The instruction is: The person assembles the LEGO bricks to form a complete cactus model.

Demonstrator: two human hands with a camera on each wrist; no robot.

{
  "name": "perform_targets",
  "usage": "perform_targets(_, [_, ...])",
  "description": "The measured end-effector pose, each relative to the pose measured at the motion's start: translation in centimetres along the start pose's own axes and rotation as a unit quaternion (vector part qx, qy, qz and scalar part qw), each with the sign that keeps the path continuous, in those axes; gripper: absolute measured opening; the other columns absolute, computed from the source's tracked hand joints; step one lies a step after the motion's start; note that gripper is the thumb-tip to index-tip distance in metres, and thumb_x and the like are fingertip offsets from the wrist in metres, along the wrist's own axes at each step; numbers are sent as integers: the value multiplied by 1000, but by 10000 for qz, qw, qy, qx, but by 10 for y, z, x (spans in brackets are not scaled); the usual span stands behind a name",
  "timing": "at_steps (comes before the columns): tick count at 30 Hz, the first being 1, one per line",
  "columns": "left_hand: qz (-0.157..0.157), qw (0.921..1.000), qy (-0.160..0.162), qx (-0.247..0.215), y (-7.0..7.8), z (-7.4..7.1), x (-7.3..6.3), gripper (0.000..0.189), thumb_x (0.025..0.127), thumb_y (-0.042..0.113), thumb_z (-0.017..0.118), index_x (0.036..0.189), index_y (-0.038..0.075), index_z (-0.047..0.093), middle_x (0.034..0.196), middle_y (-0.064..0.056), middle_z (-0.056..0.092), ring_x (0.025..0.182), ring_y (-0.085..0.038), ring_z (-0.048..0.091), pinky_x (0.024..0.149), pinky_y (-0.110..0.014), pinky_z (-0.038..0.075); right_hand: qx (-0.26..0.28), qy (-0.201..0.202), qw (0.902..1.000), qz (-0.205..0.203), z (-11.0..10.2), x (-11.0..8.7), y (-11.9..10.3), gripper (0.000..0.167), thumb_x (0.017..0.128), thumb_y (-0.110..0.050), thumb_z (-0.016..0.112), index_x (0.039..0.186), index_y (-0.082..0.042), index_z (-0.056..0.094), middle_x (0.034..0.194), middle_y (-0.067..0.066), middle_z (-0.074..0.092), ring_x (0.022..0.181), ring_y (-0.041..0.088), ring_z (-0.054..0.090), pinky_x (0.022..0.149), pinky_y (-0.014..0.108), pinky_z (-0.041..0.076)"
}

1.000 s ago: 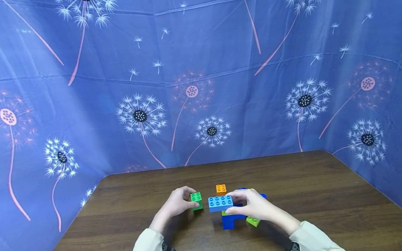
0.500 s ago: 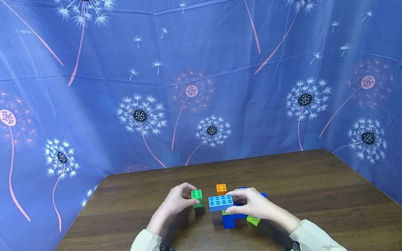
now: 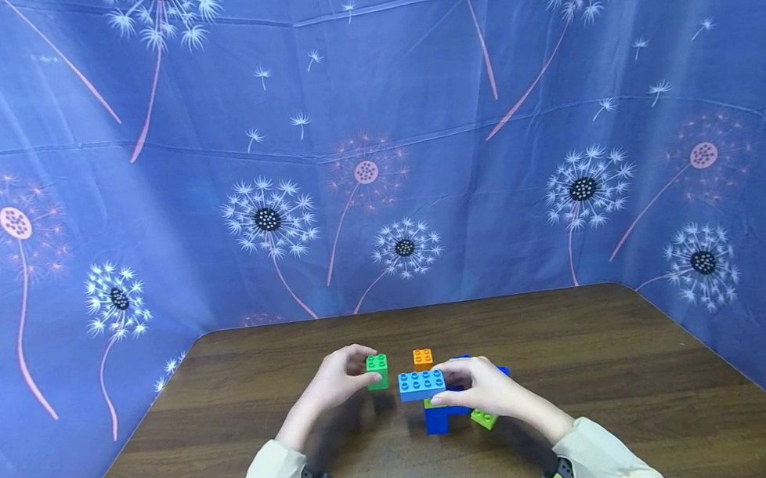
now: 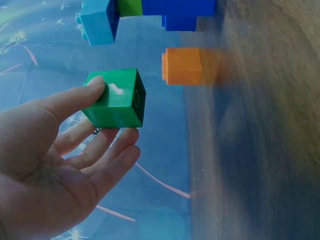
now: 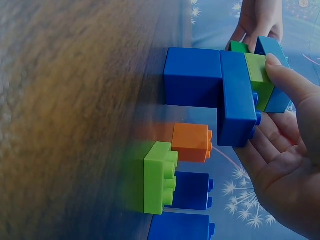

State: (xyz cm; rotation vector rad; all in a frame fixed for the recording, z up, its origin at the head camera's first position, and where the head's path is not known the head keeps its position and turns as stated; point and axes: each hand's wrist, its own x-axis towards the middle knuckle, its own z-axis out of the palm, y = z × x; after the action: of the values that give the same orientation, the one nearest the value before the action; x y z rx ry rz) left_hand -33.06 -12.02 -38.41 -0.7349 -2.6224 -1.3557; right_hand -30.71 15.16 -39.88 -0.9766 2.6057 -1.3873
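My left hand [image 3: 334,382] pinches a green toy building brick [image 3: 377,372] between thumb and fingers, raised off the table; its hollow underside shows in the left wrist view. Just to its right, my right hand [image 3: 481,385] grips a stack of building bricks. On top is a light blue brick [image 3: 422,384] with two rows of studs. Below it come a lime green brick [image 5: 259,75] and dark blue bricks [image 5: 192,77], stepped sideways. In the right wrist view my right thumb presses on the lime layer. A small gap parts the green brick from the stack.
An orange brick [image 3: 422,357] stands on the wooden table [image 3: 262,363] behind the stack. A loose lime brick [image 5: 157,177] and dark blue bricks [image 5: 190,191] lie by my right hand. A blue dandelion-print cloth [image 3: 476,181] hangs around the table.
My left hand has risen and moved slightly away from me and to the right, carrying the green brick up off the table. The right hand with its stack has hardly moved.
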Motion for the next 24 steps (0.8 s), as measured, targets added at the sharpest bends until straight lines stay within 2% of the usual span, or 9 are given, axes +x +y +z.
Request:
perform_targets(6, [89,9999,35,-41,8,0,-2,36,82,14,72,112,-2,61,97,-14,67,85,-21,66,69,-22,51,132,-48,9999,-76,-1,0,1,37,84,-27,70,116,-9,62,98,1,70,89,11,67,76,21,52])
perform_targets(16, [51,9998,204,-64,16,-3,-6,38,84,18,69,117,0,61,98,-13,67,85,-21,66,67,-22,51,-94,-26,9999,-80,-1,-3,-18,36,85,-17,68,116,0,61,97,10,70,88,18,67,75,23,52])
perform_targets(24, [260,9991,327,-97,21,-5,-10,37,84,16,70,116,0,61,97,-13,67,83,-20,66,67,-22,51,-78,-13,10000,-59,-1,2,3,38,83,-29,70,115,-10,63,97,1,71,87,9,66,75,21,52])
